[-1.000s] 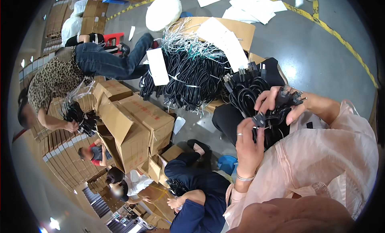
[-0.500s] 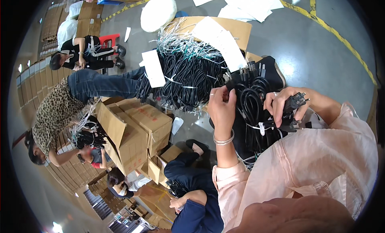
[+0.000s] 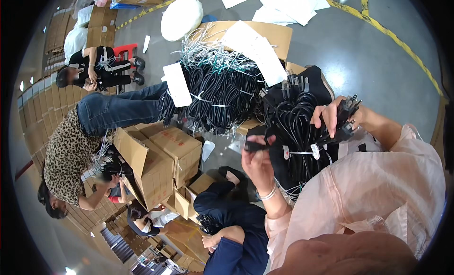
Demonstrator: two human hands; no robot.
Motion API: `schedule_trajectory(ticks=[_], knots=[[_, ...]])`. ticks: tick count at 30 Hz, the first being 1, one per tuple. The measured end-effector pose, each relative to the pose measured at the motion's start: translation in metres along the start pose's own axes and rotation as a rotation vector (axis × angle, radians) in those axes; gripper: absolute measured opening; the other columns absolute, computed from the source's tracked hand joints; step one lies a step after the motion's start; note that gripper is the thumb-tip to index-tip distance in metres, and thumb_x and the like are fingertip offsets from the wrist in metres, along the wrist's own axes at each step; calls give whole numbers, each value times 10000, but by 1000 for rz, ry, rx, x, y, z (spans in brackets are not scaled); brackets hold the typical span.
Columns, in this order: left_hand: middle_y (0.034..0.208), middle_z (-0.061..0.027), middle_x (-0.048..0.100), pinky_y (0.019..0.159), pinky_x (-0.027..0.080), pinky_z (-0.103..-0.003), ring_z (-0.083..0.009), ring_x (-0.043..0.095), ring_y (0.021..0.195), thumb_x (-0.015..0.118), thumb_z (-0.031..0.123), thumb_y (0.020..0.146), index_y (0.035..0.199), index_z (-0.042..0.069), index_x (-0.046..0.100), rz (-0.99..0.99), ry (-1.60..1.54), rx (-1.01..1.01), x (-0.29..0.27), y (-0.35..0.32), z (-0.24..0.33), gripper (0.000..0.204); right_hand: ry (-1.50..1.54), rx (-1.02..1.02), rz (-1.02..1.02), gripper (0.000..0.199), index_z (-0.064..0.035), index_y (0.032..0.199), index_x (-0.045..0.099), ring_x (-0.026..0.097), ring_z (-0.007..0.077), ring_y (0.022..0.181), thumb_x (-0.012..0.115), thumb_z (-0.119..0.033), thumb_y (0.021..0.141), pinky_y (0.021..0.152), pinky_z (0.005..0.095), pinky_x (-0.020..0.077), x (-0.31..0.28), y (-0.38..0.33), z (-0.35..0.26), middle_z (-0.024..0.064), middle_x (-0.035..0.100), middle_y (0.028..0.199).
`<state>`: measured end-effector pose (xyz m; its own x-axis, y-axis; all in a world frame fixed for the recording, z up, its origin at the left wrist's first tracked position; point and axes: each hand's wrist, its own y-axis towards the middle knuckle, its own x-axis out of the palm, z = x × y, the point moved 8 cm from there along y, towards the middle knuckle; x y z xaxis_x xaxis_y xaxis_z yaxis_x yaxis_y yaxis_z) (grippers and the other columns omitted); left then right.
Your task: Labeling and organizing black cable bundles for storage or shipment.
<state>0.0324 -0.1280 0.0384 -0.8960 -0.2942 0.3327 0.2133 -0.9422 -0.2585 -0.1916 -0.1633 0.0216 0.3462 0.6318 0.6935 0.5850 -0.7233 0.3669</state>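
Note:
A bundle of black power cords (image 3: 300,119) lies across my lap, bound by a white tie (image 3: 302,153). Metal-pronged plugs stick out at its far end. My left hand (image 3: 259,167) is closed on a black plug (image 3: 257,146), raised just left of the bundle. On the other side, my right hand (image 3: 329,119) grips several black plugs (image 3: 349,115), their prongs pointing outward to the right. Left of my lap sits a large heap of tied black cords (image 3: 217,93) with bare white and green wire ends at its far side.
White paper sheets (image 3: 257,50) rest on a cardboard piece (image 3: 272,33) by the heap. Cardboard boxes (image 3: 172,149) stand to the left. A person in a leopard-print top (image 3: 71,156) bends there; a person in dark blue (image 3: 231,227) sits close by. Yellow-striped tape (image 3: 388,31) crosses the floor.
My left hand has drawn back from the bundle's far end toward me and slightly left, now with a plug in it. My right hand still grips its plugs, turned slightly.

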Motion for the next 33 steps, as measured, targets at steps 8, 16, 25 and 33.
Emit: schedule_trajectory(ticks=[8, 16, 25, 33], knots=[[1195, -168, 441, 809, 441, -344, -257, 479, 985, 595, 106, 750, 1154, -18, 499, -130, -281, 88, 3, -42, 3, 434, 90, -2, 114, 387, -42, 900, 617, 523, 272, 1004, 741, -358, 714, 921, 402, 365, -6, -4, 6, 113, 657, 842], [1396, -208, 310, 1018, 344, -415, -304, 444, 1196, 619, 16, 788, 1233, 117, 463, -233, 350, 249, 28, -83, -1, 482, -165, 71, 110, 344, -7, 947, 621, 546, 226, 923, 739, -248, 732, 855, 356, 415, 37, 33, -10, 101, 646, 879], [1284, -226, 422, 1026, 319, -431, -346, 438, 1182, 713, 155, 715, 1234, -31, 390, -12, 736, 272, 7, -85, -51, 639, -803, 15, 125, 492, -111, 1093, 535, 486, 249, 982, 745, -156, 651, 874, 383, 326, 111, 63, 22, 41, 546, 1014], [1239, -187, 477, 990, 372, -425, -324, 488, 1119, 675, 192, 749, 1212, -26, 436, 117, 269, 109, -12, -60, -40, 565, -946, 10, 84, 905, -116, 1408, 224, 346, 340, 1202, 725, -183, 657, 968, 509, 320, 138, 71, 39, 126, 363, 1306]])
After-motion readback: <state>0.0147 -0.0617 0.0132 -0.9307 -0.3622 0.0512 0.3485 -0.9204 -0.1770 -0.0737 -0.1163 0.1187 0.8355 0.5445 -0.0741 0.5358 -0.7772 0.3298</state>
